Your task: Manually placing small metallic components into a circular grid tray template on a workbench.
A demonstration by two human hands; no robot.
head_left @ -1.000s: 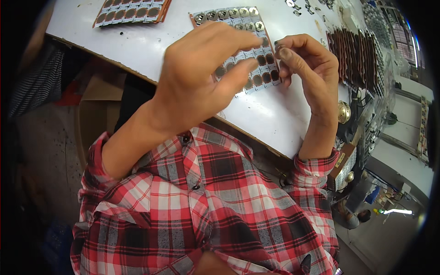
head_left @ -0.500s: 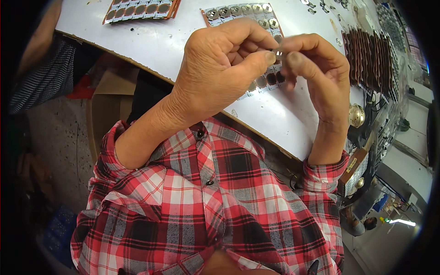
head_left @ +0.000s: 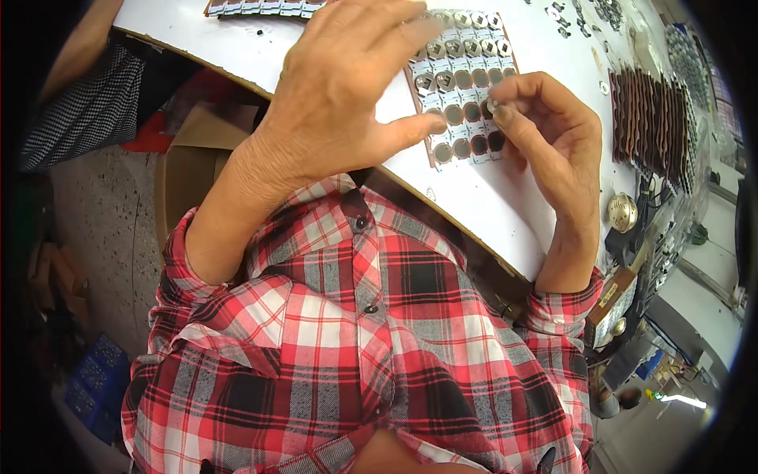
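Over a white tabletop (head_left: 474, 193), the left hand (head_left: 339, 91) arches palm-down and the right hand (head_left: 557, 138) curls inward, a flat panel (head_left: 471, 95) of round discs (head_left: 463, 78) lying between them. Left thumb and blurred fingers stand wide apart; right thumb and forefinger pinch a small silvery piece (head_left: 492, 105) by the panel's right edge, with brown-edged sheets (head_left: 651, 130) standing in a row farther right.

Cardboard box (head_left: 183, 178), left; blue bin (head_left: 96, 387), lower left; lit lamp (head_left: 683, 401), right.
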